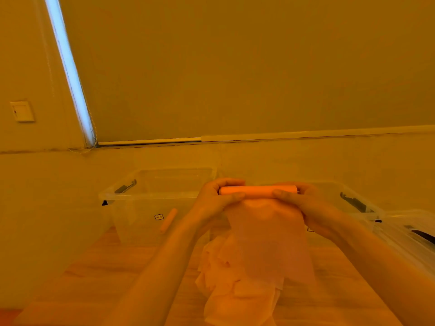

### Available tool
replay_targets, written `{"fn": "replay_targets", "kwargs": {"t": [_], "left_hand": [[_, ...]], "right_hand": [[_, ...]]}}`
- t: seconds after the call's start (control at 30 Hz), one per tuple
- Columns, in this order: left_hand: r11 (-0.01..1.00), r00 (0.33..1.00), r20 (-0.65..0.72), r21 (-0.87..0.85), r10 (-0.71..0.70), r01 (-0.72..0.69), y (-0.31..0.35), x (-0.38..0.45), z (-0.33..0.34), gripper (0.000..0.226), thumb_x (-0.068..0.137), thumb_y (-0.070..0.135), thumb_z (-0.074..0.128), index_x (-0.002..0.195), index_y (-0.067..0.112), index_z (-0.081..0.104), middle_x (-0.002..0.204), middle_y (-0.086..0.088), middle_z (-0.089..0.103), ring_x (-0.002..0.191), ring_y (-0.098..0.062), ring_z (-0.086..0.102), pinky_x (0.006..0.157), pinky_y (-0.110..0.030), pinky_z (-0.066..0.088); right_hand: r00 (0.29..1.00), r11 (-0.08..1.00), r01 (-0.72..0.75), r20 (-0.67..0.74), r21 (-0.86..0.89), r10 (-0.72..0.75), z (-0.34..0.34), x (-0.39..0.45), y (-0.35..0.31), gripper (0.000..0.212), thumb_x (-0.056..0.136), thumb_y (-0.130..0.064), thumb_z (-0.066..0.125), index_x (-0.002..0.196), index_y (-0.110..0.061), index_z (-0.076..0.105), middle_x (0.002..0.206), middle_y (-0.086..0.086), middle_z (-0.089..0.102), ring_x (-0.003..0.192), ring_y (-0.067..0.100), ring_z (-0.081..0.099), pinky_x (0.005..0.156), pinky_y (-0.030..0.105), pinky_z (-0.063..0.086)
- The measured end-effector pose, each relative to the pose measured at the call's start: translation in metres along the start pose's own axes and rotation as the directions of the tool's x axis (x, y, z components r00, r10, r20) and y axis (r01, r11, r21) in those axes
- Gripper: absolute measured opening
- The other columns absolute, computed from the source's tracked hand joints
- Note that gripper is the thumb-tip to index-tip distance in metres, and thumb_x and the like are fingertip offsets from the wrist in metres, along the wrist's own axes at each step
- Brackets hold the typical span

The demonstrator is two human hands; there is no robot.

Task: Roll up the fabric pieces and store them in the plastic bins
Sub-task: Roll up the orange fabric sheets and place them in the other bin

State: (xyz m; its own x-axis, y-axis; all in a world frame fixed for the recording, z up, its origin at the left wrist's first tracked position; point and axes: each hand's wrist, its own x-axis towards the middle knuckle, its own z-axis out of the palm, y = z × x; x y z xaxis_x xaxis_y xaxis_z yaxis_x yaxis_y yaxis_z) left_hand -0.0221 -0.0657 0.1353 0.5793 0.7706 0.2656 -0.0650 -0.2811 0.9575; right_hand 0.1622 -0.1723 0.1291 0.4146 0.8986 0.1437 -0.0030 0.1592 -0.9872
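Observation:
Both hands hold an orange fabric roll [257, 191] level in the air above the table. My left hand [215, 198] grips its left end and my right hand [299, 203] grips its right end, thumbs on the near side. A thin, pale sheet of fabric [268, 243] hangs from the roll down to a crumpled heap of fabric [226, 285] on the table. Behind my left hand stands a clear plastic bin [141, 196] with one rolled orange piece [168, 220] lying inside. A second clear bin [348, 203] stands behind my right hand, partly hidden.
The table [113, 267] is light wood. At the right edge lies a clear bin lid [409, 234] with a black latch. A pale wall with a window blind and a switch plate [22, 111] rises close behind the bins.

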Motion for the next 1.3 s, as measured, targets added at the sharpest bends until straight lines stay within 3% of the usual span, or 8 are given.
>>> {"fn": "replay_targets", "kwargs": {"t": [0.13,0.37,0.53,0.7,0.83,0.97,1.1,1.3], "left_hand": [[0.998,0.998,0.027,0.020,-0.055,0.054,-0.0003,-0.0013,0.0000,0.027,0.077,0.015,0.076,0.099,0.029,0.069,0.108,-0.001,0.064,0.098,-0.022,0.063,0.086,-0.044,0.056],[0.997,0.999,0.036,0.065,0.033,-0.035,0.0032,-0.0011,-0.0015,0.029,0.080,0.006,0.071,0.093,0.032,0.068,0.106,0.000,0.064,0.097,-0.020,0.062,0.075,-0.028,0.050],[0.997,0.997,0.076,0.075,0.027,-0.033,0.0030,-0.0023,0.0006,0.029,0.082,0.012,0.069,0.101,0.034,0.066,0.108,0.005,0.062,0.095,-0.015,0.061,0.073,-0.027,0.053],[0.998,0.999,0.031,0.063,0.019,-0.021,0.0037,0.0000,0.0043,0.019,0.093,0.020,0.057,0.109,0.027,0.063,0.110,0.003,0.063,0.086,-0.007,0.059,0.064,-0.017,0.048],[0.995,0.997,0.057,0.082,0.055,-0.060,0.0037,-0.0008,0.0019,0.022,0.092,0.013,0.059,0.100,0.033,0.064,0.105,0.011,0.063,0.094,-0.010,0.060,0.076,-0.023,0.052],[0.996,0.996,0.066,0.063,0.056,-0.060,0.0021,-0.0002,0.0015,0.022,0.089,0.011,0.062,0.096,0.032,0.066,0.102,0.007,0.065,0.092,-0.011,0.062,0.076,-0.024,0.052],[0.996,0.996,0.087,0.084,-0.018,0.011,-0.0004,-0.0009,-0.0002,0.019,0.089,0.017,0.063,0.093,0.035,0.070,0.109,-0.001,0.067,0.101,-0.024,0.063,0.085,-0.038,0.052],[0.992,0.995,0.098,0.128,-0.018,0.005,0.0034,-0.0027,-0.0017,0.016,0.087,0.017,0.066,0.097,0.030,0.070,0.106,0.002,0.066,0.093,-0.015,0.064,0.071,-0.026,0.053]], "right_hand": [[0.999,1.000,0.028,-0.020,-0.005,-0.028,-0.0021,0.0009,-0.0004,0.032,0.080,-0.007,0.069,0.111,-0.014,0.063,0.096,0.010,0.069,0.078,0.019,0.068,0.057,0.027,0.057],[0.999,0.993,-0.015,0.047,-0.120,0.020,-0.0034,-0.0021,0.0004,0.020,0.087,-0.023,0.064,0.106,-0.018,0.063,0.099,0.007,0.068,0.091,0.021,0.065,0.081,0.045,0.053],[1.000,0.997,0.027,-0.005,-0.078,-0.027,-0.0019,0.0007,0.0019,0.012,0.086,-0.024,0.065,0.097,-0.020,0.065,0.095,0.011,0.067,0.079,0.022,0.063,0.067,0.039,0.050],[1.000,1.000,-0.002,0.008,-0.028,0.003,-0.0005,0.0012,0.0029,0.038,0.078,-0.020,0.070,0.114,-0.020,0.060,0.107,0.011,0.066,0.087,0.022,0.066,0.065,0.036,0.056],[0.999,0.998,-0.020,0.027,-0.053,0.021,0.0020,-0.0019,0.0033,0.047,0.066,-0.034,0.073,0.109,-0.015,0.064,0.103,0.013,0.069,0.088,0.026,0.068,0.072,0.043,0.057],[0.999,0.998,0.037,0.011,-0.047,-0.037,0.0022,-0.0041,0.0017,0.030,0.071,-0.026,0.074,0.099,-0.019,0.067,0.097,0.011,0.069,0.079,0.020,0.067,0.057,0.031,0.054],[0.995,0.995,0.085,0.046,-0.045,-0.083,-0.0010,-0.0055,0.0008,0.033,0.065,-0.017,0.075,0.097,-0.018,0.069,0.099,0.011,0.068,0.087,0.025,0.066,0.074,0.040,0.054],[0.997,1.000,0.004,0.074,0.013,-0.005,-0.0023,-0.0025,0.0014,0.026,0.069,-0.008,0.074,0.094,-0.014,0.069,0.087,0.007,0.071,0.075,0.019,0.069,0.062,0.030,0.058]]}}
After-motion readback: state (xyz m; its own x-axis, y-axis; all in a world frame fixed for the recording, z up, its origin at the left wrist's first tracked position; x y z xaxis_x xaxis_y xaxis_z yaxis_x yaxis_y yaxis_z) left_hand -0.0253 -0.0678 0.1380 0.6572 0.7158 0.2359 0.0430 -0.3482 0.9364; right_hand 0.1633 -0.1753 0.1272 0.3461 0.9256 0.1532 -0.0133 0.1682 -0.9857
